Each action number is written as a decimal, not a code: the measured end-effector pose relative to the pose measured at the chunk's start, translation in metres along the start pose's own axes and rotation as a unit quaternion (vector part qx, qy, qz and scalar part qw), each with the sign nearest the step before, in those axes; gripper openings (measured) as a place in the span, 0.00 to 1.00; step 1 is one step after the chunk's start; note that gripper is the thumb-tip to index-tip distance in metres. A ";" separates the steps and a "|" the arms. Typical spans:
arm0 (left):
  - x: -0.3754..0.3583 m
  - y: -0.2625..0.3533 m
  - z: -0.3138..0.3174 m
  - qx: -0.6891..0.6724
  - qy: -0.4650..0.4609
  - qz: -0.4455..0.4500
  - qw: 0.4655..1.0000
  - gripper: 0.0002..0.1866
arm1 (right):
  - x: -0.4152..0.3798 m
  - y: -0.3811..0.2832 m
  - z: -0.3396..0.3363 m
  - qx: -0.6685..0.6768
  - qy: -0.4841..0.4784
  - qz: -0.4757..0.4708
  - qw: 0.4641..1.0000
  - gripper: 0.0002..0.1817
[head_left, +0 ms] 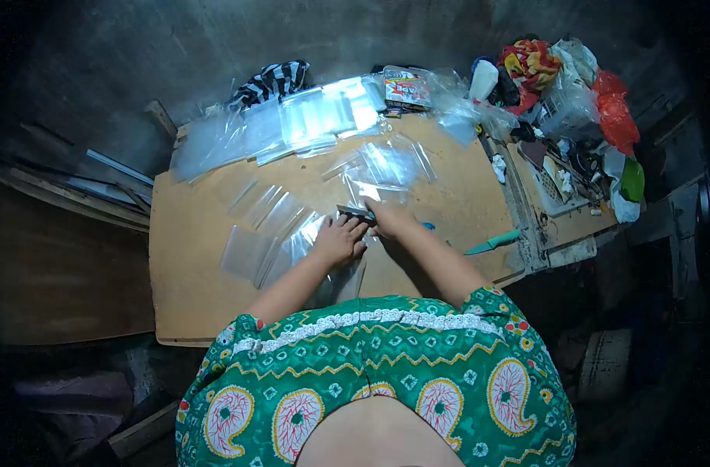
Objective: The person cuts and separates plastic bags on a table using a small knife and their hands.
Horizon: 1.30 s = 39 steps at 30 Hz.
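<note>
My left hand [339, 240] lies flat with its fingers spread on a stack of clear plastic sheets or bags [281, 226]. Its fingertips reach up to a dark, narrow, blade-like tool [355, 212]. My right hand [389, 219] is closed on that tool from the right, over the edge of the sheets. A small blue end [427, 226] shows just beyond the right wrist; how it joins the tool is hidden. More clear plastic pieces [390, 165] lie loosely piled just beyond the right hand.
A turquoise-handled knife [493, 243] lies on the wooden table [191, 288] at right. Large clear plastic sheets [293, 121] and a printed box [406, 87] line the back. Cluttered bags and a basket [569, 113] stand back right, beside a tray [553, 187] of odds and ends.
</note>
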State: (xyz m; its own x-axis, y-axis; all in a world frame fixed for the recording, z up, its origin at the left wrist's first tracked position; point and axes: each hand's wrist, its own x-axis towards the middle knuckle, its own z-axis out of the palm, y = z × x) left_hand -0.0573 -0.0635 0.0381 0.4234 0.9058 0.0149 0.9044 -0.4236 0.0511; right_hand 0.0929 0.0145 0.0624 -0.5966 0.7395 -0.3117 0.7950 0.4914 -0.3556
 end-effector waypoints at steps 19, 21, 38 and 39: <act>-0.007 -0.009 0.002 -0.054 -0.027 -0.072 0.996 0.25 | -0.116 0.015 0.051 0.178 0.181 -0.019 0.967 0.14; -0.008 -0.008 0.002 -0.052 -0.029 -0.072 0.996 0.26 | -0.110 0.013 0.052 0.184 0.181 -0.013 0.966 0.13; -0.010 -0.007 0.004 -0.049 -0.005 -0.066 0.997 0.29 | -0.044 0.000 0.044 0.127 0.190 0.049 0.972 0.11; -0.009 -0.008 0.004 -0.047 -0.005 -0.067 0.997 0.29 | -0.031 -0.001 0.042 0.128 0.191 0.047 0.972 0.11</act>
State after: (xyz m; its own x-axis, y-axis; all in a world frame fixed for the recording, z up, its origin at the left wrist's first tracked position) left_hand -0.0678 -0.0683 0.0336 0.2993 0.9541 -0.0083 0.9443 -0.2950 0.1457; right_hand 0.1064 -0.0282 0.0355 -0.3998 0.9164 -0.0213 0.7613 0.3190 -0.5645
